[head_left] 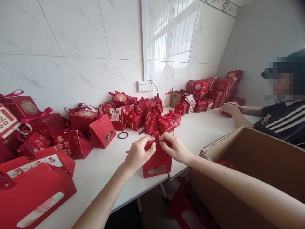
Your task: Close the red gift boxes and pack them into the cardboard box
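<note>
A red gift box with a small clear window stands upright at the table's front edge. My left hand pinches the top left of the box, thumb and fingers closed beside its ribbon loop. On the other side of the loop, my right hand pinches the top right in the same way. The fingertips of both hands nearly meet at the top edge. A black ring-shaped band lies on the table behind my left hand.
Many red boxes crowd the left and back of the white table. A large open cardboard box stands at the right. Beyond it, another person's hand touches a red box.
</note>
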Motion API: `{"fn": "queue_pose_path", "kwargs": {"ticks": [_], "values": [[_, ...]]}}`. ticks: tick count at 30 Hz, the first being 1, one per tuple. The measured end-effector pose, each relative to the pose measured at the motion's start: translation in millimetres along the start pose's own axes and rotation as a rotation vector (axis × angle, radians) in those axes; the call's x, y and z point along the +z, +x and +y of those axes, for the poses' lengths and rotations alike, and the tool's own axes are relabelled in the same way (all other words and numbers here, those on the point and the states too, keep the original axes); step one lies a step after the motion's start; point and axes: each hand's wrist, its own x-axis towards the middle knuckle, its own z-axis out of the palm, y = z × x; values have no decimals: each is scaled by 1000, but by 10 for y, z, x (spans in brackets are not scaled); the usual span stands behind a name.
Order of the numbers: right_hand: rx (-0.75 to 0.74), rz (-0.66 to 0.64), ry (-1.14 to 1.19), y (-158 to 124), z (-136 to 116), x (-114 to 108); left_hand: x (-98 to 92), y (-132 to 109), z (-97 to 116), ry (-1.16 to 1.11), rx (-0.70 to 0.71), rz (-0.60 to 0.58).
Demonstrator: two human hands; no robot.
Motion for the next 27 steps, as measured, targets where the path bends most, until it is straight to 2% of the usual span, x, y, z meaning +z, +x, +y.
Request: {"fn": "queue_pose_path", "kwargs": {"ticks": [6, 12, 16, 19, 22, 25, 27], "values": [[29, -8, 15, -6, -5, 5, 25, -33, -22, 101, 149, 56], [-14, -18, -2, 2, 1, 5, 95, -18, -75, 92, 205, 141], [-29, -36, -5, 2, 3, -32, 110, -14, -81, 35, 184, 138], [-14, -56, -2, -3, 2, -53, 88, -18, -37, -35, 78, 103], [17, -58, -3, -11, 9, -45, 90, -55, 13, -159, -139, 98], [33, -35, 3, -22, 28, -20, 154, -179, 2, -356, -328, 161], [35, -33, 10, -29, 39, -13, 217, -323, -54, -493, -405, 143]]}}
